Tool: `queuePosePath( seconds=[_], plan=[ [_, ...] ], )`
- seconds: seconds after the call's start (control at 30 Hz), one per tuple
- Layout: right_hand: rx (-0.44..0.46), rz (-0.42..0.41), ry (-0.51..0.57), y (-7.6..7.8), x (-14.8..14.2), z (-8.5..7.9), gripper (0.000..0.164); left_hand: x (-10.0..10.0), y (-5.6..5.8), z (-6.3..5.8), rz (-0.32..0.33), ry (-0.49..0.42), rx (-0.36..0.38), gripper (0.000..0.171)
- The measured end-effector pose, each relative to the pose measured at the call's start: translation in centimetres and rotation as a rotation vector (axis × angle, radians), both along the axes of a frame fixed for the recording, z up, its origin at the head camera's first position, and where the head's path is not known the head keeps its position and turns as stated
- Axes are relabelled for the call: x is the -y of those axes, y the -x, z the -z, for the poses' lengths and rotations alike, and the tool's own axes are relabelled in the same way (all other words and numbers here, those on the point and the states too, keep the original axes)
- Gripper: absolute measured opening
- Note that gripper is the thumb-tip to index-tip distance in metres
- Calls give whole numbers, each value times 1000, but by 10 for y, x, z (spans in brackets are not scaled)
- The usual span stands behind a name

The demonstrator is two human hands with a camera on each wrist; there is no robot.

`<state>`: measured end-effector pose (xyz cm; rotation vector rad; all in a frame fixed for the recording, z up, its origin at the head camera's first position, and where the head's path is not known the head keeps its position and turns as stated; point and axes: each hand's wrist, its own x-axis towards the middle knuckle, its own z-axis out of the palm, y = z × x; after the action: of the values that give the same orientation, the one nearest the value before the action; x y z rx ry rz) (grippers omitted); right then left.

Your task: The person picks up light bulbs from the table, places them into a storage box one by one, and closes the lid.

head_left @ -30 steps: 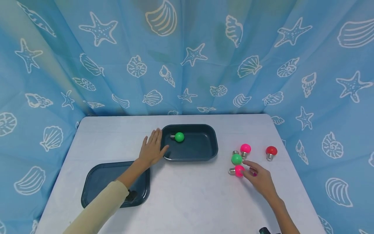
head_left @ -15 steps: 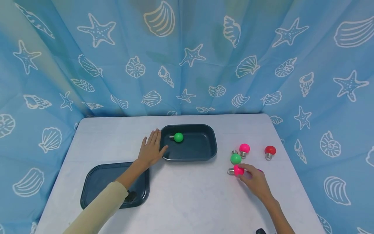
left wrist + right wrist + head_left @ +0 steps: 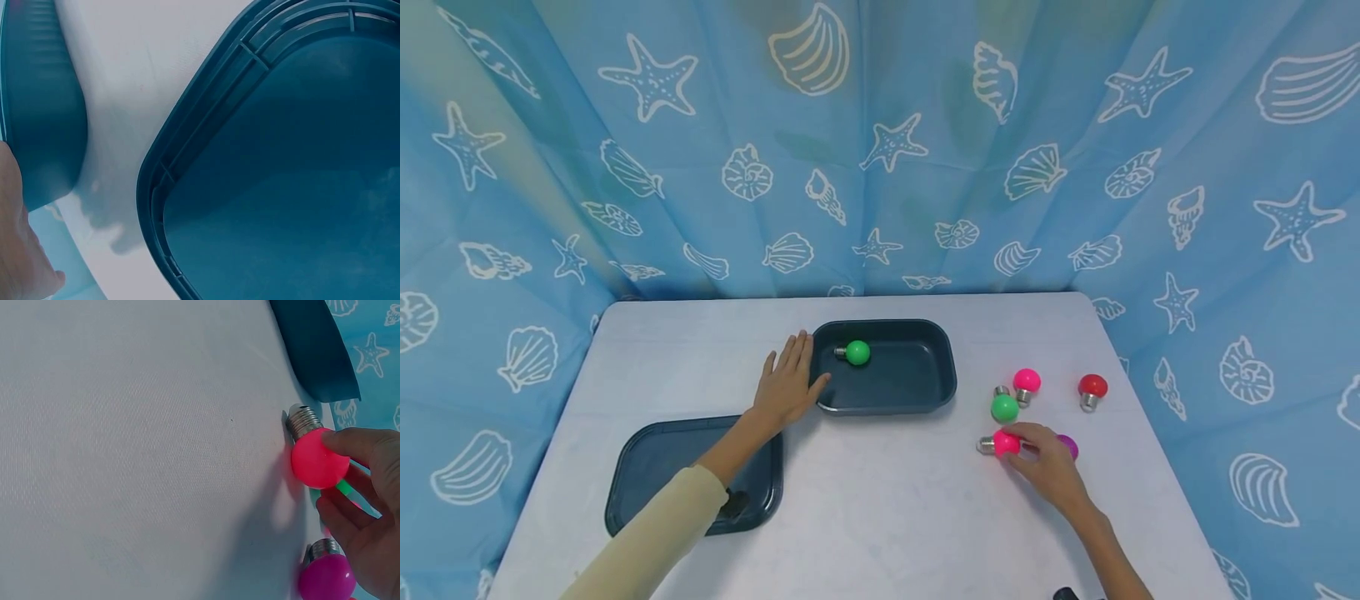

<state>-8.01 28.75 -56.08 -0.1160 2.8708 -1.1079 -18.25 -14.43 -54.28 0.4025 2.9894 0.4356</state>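
My right hand (image 3: pixel 1047 465) pinches a pink light bulb (image 3: pixel 1006 443) by its round end, with the metal screw base pointing left; the right wrist view shows thumb and fingers on the pink bulb (image 3: pixel 319 459). Just behind it lie a green bulb (image 3: pixel 1004 408) and a second pink bulb (image 3: pixel 1027 381). A purple bulb (image 3: pixel 1067 447) sits partly hidden behind the right hand. My left hand (image 3: pixel 784 385), fingers straight, rests against the left end of the dark deep tray (image 3: pixel 887 409). Inside that tray lies a green bulb (image 3: pixel 857 352).
A red bulb (image 3: pixel 1092 387) stands near the table's right edge. The dark lid-like tray (image 3: pixel 658 467) lies at the front left, partly under the left forearm. The white table (image 3: pixel 887 508) ends at a blue shell-patterned curtain (image 3: pixel 880 150). A small dark object (image 3: pixel 1064 593) shows at the bottom edge.
My right hand has closed its fingers on the front pink bulb and shifted it slightly left and toward the front. More of the purple bulb now shows. The left hand keeps its place.
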Motion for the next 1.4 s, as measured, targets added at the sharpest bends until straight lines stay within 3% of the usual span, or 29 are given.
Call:
queuePosePath(
  seconds=[0.33, 0.6, 0.77, 0.97, 1.13, 1.4],
  plan=[
    [68, 1, -1, 3, 7, 0, 50, 1, 0, 3, -1, 16, -3, 79],
    [12, -45, 51, 9, 15, -9, 53, 2, -2, 1, -5, 5, 19, 79],
    [-65, -85, 110, 22, 25, -28, 55, 2, -1, 1, -5, 0, 25, 79],
    [-163, -138, 104, 42, 40, -49, 56, 1, 0, 1, -7, 3, 21, 79],
    [-191, -178, 143, 59, 56, -61, 56, 1, 1, 1, -8, 7, 22, 79],
    [-180, -243, 187, 84, 89, -64, 53, 1, 1, -1, -6, 15, 12, 79]
  ],
)
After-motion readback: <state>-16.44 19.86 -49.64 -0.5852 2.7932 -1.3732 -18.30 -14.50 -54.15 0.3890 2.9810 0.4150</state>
